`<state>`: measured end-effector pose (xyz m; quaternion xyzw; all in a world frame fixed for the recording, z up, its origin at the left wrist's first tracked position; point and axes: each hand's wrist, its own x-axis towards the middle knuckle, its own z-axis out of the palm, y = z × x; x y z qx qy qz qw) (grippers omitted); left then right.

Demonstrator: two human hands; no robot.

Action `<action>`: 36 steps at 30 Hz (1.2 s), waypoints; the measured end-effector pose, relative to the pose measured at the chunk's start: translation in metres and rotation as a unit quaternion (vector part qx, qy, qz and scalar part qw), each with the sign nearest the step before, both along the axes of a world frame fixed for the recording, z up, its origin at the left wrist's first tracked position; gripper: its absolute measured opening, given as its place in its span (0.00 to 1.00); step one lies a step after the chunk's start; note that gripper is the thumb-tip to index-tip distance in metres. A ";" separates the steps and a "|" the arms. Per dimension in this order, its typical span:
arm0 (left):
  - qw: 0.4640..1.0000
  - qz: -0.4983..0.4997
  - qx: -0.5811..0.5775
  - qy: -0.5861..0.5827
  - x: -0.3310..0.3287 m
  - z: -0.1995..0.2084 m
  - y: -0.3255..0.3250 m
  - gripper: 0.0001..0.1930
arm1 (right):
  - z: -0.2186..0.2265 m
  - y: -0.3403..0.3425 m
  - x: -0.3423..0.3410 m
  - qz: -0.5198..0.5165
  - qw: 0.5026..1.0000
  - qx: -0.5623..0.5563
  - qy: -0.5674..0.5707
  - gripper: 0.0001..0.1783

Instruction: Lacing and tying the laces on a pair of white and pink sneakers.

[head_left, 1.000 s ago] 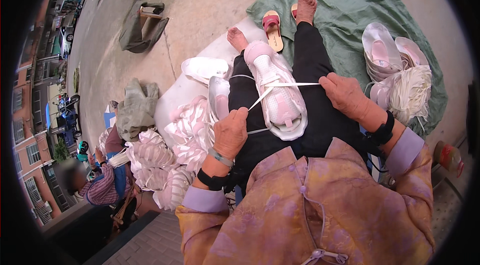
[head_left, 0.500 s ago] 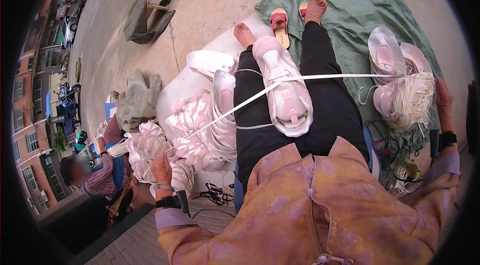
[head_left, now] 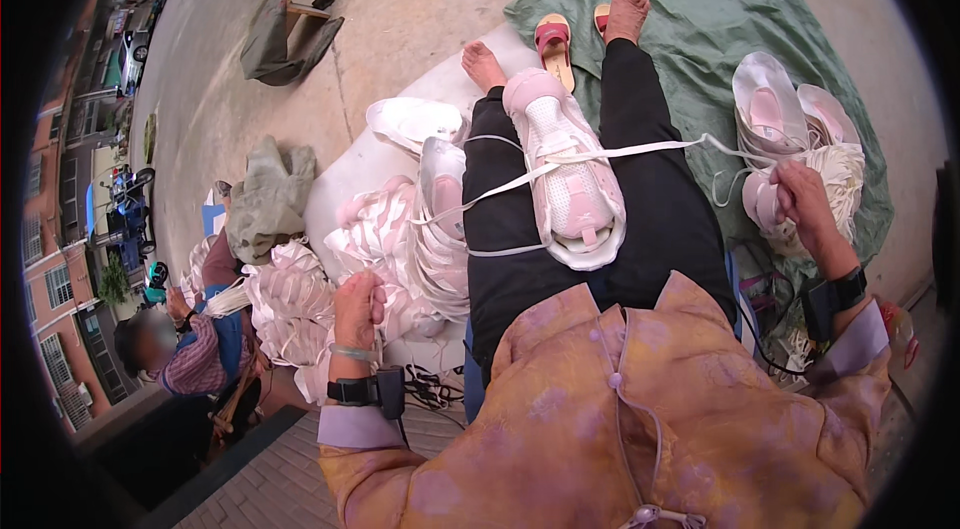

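Across my lap lies a pink and white sneaker upper (head_left: 566, 164), its toe pointing away from me. A white shoelace (head_left: 640, 148) passes over its middle and runs out to both sides. My right hand (head_left: 805, 197) is closed near the slack right stretch of lace, which reaches its fingertips. My left hand (head_left: 358, 311) is curled closed beside the pile of pink and white uppers (head_left: 375, 244). The lace's left stretch droops onto nested uppers (head_left: 440, 219), short of that hand. Whether anything sits inside the left fingers is hidden.
More uppers (head_left: 770, 104) and a bundle of white laces (head_left: 843, 179) lie at the right on a green cloth (head_left: 700, 9). Red sandals (head_left: 553, 39) are by my feet. Another person (head_left: 205, 344) sits at the left beside a grey-green cloth (head_left: 268, 199).
Both hands have come inward, the right one from the far right edge. The shoelace, stretched taut before, now hangs slack on both sides. Its left stretch has left my left hand.
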<state>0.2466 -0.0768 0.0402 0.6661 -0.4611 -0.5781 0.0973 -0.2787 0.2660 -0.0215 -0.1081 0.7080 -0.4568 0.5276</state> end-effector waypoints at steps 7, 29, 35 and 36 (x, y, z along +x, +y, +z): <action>0.935 -0.168 0.227 0.216 -0.187 -0.039 0.056 0.08 | 0.014 -0.111 0.114 0.098 0.988 -0.113 -0.024 0.09; 0.971 -0.075 -0.015 0.227 -0.227 -0.059 0.060 0.09 | -0.026 -0.166 0.124 -0.069 0.975 -0.196 0.080 0.06; 0.965 -0.070 0.073 0.240 -0.218 -0.051 0.063 0.10 | -0.030 -0.167 0.127 -0.074 0.966 -0.201 0.148 0.05; 0.958 -0.066 0.111 0.254 -0.216 -0.049 0.063 0.11 | -0.030 -0.167 0.127 -0.069 0.965 -0.192 0.164 0.05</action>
